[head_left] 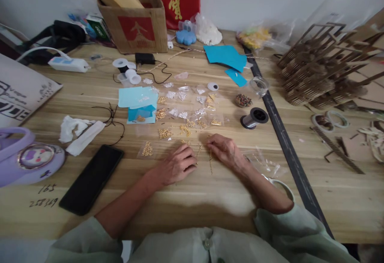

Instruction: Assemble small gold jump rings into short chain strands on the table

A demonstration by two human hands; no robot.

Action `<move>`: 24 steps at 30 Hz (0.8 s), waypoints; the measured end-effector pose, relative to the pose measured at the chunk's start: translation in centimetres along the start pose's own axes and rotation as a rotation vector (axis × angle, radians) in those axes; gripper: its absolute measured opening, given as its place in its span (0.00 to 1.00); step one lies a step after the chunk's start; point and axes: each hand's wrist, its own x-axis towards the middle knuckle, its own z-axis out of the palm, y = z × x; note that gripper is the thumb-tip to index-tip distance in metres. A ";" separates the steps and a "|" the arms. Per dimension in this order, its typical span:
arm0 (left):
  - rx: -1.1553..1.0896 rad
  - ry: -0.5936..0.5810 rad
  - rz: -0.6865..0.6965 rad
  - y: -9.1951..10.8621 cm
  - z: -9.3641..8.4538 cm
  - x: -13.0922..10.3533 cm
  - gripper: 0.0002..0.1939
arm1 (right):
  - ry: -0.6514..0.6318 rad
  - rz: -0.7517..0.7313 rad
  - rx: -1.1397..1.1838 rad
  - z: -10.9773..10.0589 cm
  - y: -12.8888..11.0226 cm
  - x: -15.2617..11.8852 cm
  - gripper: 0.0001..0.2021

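My right hand (224, 149) is closed in a pinch on the upper part of a thin gold chain (211, 163), whose loose end trails down over the tabletop. To its left, my left hand (179, 164) rests low on the wood with curled fingers. A second piece of gold chain (199, 151) runs to its thumb and forefinger, which appear closed on it; the exact contact is too small to see clearly. Just beyond the left fingers lie loose gold findings (185, 130). Small clear bags of gold rings (147, 149) and gold beads (165, 133) are nearby.
Several bags of silver pieces (182, 95) lie farther back. A wire spool (254, 118) and a bead container (243, 100) stand right. White-handled scissors (282, 187) lie beside my right forearm. A black phone (92, 179) is at left; wooden racks (318, 67) stand far right.
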 end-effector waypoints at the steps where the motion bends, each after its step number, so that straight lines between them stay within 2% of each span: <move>1: 0.005 0.000 0.002 0.0 0.0 0.1 0.07 | -0.004 -0.040 -0.030 0.0 -0.1 0.0 0.06; 7: 0.025 0.000 0.014 0.2 -0.2 0.4 0.08 | -0.079 -0.211 -0.240 0.1 -0.5 0.1 0.10; 13: 0.033 -0.014 0.010 0.1 -0.2 0.3 0.07 | -0.128 -0.363 -0.301 0.5 -0.5 0.0 0.09; 24: 0.080 -0.020 -0.030 0.4 -0.6 0.5 0.08 | -0.109 -0.361 -0.313 0.7 0.2 0.0 0.08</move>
